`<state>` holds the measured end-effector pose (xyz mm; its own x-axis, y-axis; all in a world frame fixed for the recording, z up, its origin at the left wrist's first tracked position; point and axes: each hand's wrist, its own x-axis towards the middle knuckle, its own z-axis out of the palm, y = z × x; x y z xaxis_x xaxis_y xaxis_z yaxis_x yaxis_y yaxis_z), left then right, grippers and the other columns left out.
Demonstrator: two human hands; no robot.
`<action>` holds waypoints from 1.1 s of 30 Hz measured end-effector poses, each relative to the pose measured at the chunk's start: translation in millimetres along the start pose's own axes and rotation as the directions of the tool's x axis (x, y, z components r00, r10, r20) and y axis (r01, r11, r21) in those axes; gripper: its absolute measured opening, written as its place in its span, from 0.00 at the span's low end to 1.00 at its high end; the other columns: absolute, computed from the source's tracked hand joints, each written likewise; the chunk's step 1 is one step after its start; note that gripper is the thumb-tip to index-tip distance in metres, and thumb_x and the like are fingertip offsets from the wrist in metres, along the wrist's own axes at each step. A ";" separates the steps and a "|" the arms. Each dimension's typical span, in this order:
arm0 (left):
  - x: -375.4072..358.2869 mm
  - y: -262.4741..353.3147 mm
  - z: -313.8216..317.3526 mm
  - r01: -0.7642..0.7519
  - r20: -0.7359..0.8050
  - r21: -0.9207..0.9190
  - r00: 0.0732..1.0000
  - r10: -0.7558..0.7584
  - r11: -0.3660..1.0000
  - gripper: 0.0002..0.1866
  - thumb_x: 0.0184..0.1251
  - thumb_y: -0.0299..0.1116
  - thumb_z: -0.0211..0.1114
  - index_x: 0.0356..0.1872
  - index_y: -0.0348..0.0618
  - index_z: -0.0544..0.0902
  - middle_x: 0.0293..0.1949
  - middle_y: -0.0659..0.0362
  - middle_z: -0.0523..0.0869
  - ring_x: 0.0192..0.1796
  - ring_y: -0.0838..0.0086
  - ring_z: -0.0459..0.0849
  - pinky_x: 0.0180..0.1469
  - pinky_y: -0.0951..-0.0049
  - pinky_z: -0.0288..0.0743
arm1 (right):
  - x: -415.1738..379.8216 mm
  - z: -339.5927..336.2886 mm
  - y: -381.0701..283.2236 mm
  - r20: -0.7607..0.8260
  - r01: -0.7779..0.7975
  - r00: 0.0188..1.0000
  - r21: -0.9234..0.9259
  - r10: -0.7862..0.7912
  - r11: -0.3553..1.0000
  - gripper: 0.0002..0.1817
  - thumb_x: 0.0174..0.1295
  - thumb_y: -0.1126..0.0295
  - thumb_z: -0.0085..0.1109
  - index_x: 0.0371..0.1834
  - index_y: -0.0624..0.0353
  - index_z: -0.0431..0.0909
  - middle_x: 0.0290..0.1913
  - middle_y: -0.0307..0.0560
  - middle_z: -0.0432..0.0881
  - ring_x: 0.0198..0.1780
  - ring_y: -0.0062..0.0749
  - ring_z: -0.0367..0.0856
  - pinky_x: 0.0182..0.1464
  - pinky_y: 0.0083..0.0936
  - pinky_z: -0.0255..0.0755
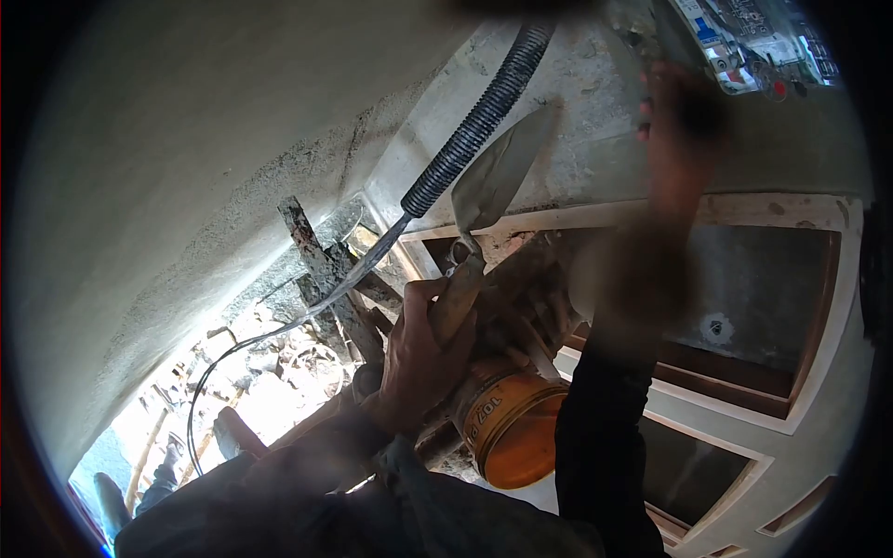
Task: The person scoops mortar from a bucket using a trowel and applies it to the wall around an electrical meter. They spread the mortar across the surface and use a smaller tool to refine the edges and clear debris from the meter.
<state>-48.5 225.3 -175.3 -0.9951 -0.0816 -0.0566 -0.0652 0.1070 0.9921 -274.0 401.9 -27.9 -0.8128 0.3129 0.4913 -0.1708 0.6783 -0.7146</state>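
My left hand (423,349) is closed around the wooden handle (458,299) of a pointed trowel. The trowel's grey, mortar-smeared blade (502,172) tilts up and to the right in front of the plastered wall. My right hand (672,102) is raised high against the wall at the upper right. Dark smudges and blur cover much of this hand, and only some fingertips show at its left edge. Whether it holds anything cannot be made out. Below, between my arms, an orange bucket (498,423) with printed lettering stands tilted in view.
A black corrugated conduit (479,121) with cable runs down past the trowel. Rough wooden poles (321,265) stand beside the left wall (205,167). White-framed recesses (795,423) are at right. Rubble (279,358) lies far below. A bright opening (763,42) is at upper right.
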 end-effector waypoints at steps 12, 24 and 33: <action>0.0 -5.4 2.2 0.002 0.017 0.015 1.000 -0.003 1.000 0.25 0.68 0.33 0.70 0.60 0.39 0.69 0.45 0.36 0.86 0.48 0.39 0.88 0.47 0.49 0.83 | -75.3 -101.6 30.7 -0.165 -0.089 0.984 -0.089 0.074 0.992 0.14 0.69 0.65 0.69 0.51 0.63 0.85 0.39 0.43 0.90 0.27 0.15 0.78 0.21 0.14 0.67; -3.7 -3.8 6.6 0.009 0.039 0.023 0.999 -0.010 1.000 0.25 0.69 0.33 0.70 0.61 0.40 0.68 0.43 0.35 0.87 0.48 0.38 0.88 0.47 0.49 0.83 | -58.0 -9.1 14.6 -0.045 -0.063 0.996 0.137 0.070 0.989 0.14 0.66 0.67 0.70 0.49 0.64 0.86 0.37 0.45 0.89 0.32 0.19 0.82 0.35 0.20 0.75; -0.8 -0.9 4.8 0.042 0.022 0.011 0.999 -0.043 0.999 0.25 0.67 0.31 0.71 0.60 0.39 0.69 0.46 0.40 0.84 0.49 0.46 0.87 0.49 0.51 0.80 | -12.3 51.3 22.1 -0.078 0.009 0.997 0.127 0.001 0.992 0.14 0.65 0.68 0.68 0.45 0.71 0.85 0.38 0.51 0.90 0.39 0.28 0.87 0.46 0.25 0.79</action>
<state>-48.1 230.0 -176.7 -0.9928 -0.0647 -0.1012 -0.1081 0.1142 0.9876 -296.4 378.9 -75.3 -0.7671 0.3641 0.5282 -0.2477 0.5915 -0.7674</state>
